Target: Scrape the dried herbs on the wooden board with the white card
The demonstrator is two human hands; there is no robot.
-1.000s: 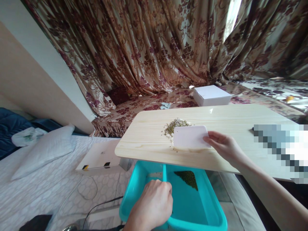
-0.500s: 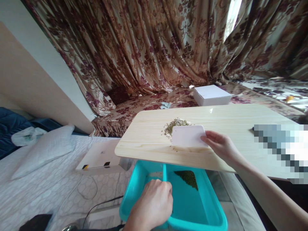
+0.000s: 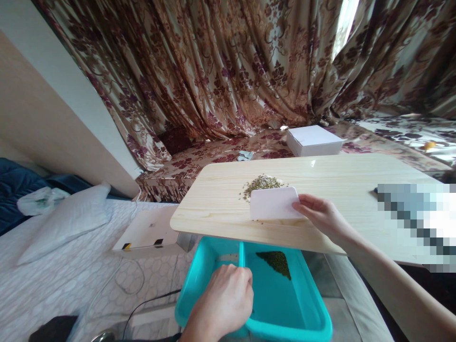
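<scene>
Works facing a patterned curtain [image 3: 213, 61] at twelve o'clock; has a pale wooden table [image 3: 356, 190] ahead, running out to three, and a turquoise divided tub [image 3: 313, 294] at six, by the table's near edge; has the left hand [image 3: 223, 299] over the tub's divider and left compartment, curled into a fist with fingertips hidden; cannot tell of anything inside the fist, or of any hold on the divider; holds a white card [image 3: 274, 204] in the right hand [image 3: 318, 211], thumb and fingers closed on the card's three-o'clock end; turns the card's broad face to the camera, lower edge on or close to the table, cannot tell which; has a mixed heap of green and pale grains [image 3: 261, 182] at the card's eleven o'clock, partly hidden behind the card; has a patch of green grains [image 3: 276, 263] already in the tub's right compartment, towards one o'clock; has a few pale bits [image 3: 228, 258] in the left compartment, towards eleven, too small to name; has some stray grains [image 3: 261, 222] at the card's seven o'clock; looks only partway along, with some green in the tub but a sizeable heap left, green and pale together.
</scene>
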